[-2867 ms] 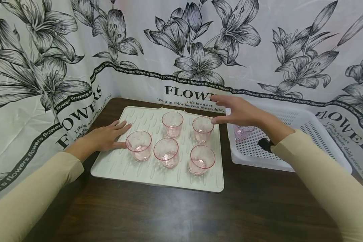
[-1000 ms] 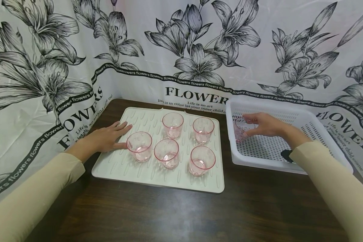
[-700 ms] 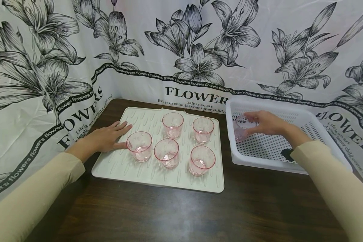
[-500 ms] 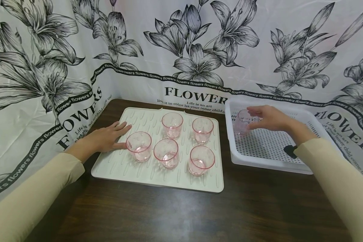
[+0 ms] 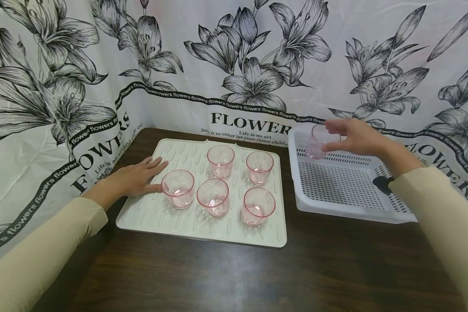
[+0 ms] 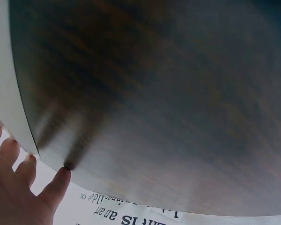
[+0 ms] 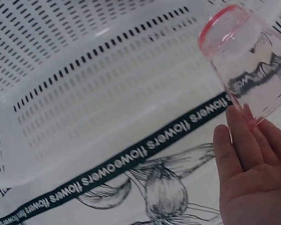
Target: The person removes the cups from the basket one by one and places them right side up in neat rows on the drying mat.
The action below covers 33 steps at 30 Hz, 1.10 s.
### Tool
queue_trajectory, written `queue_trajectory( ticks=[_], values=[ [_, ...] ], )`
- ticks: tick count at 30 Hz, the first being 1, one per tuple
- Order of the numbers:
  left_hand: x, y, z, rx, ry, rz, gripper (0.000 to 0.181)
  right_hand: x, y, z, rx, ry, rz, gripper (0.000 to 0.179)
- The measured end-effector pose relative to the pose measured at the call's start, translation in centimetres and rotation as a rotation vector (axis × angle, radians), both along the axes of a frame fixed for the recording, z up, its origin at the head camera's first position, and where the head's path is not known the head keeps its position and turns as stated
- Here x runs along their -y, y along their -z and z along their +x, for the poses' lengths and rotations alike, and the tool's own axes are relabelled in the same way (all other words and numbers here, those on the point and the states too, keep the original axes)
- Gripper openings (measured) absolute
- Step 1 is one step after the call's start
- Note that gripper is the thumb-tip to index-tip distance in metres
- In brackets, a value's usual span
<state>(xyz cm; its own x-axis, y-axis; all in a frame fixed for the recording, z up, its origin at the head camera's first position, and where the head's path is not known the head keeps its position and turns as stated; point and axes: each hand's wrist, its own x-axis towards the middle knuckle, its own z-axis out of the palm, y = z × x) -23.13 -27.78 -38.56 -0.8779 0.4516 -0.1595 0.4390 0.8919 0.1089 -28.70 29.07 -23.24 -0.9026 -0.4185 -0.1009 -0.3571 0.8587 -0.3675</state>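
My right hand [image 5: 356, 138] pinches a clear pink-tinted cup [image 5: 315, 145] between thumb and fingers, over the back left of the white plastic basket [image 5: 337, 209]. In the right wrist view the cup [image 7: 253, 61] shows its red rim, with fingertips right at the opposite end. At the left edge of a white ridged drying mat [image 5: 144, 216] rests my left hand [image 5: 142, 177], its fingers spread. The thumb lies beside the nearest pink-rimmed cup [image 5: 178, 190]. Several matching cups, including one at the front right [image 5: 258, 208], stand upright on the mat.
A dark brown wooden table [image 5: 203, 277] carries the mat and, to its right, the perforated basket. Behind and at the left hangs a white cloth [image 5: 320, 99] printed with black flowers and lettering. The right wrist bears a black device [image 5: 382, 185].
My right hand has gone from above the mat into the basket, taken hold of the cup there, and lifted it up and slightly right. The left hand stays on the mat.
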Motion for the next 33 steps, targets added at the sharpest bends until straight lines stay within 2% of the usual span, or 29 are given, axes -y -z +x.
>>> queue_trajectory(
  ticks=[8, 11, 18, 25, 33],
  values=[
    [0.2, -0.1, 0.1, -0.002, -0.003, -0.018, 0.085, 1.6, -1.6, 0.0, -0.029, 0.010, -0.027, 0.092],
    [0.3, -0.1, 0.1, -0.005, -0.001, -0.019, 0.085, 2.5, -2.0, 0.0, -0.043, -0.007, -0.047, 0.090],
    [0.4, 0.0, 0.0, -0.005, 0.002, -0.022, 0.086, 4.9, -2.6, 0.0, -0.061, -0.045, -0.019, 0.089],
    [0.2, -0.2, -0.1, -0.011, 0.009, -0.019, 0.084, 7.7, -2.9, -0.1, -0.061, -0.111, -0.059, 0.085],
    [0.0, -0.4, 0.2, 0.004, -0.003, -0.015, 0.085, 11.7, -3.1, -0.4, -0.091, -0.202, -0.041, 0.085]
  ],
)
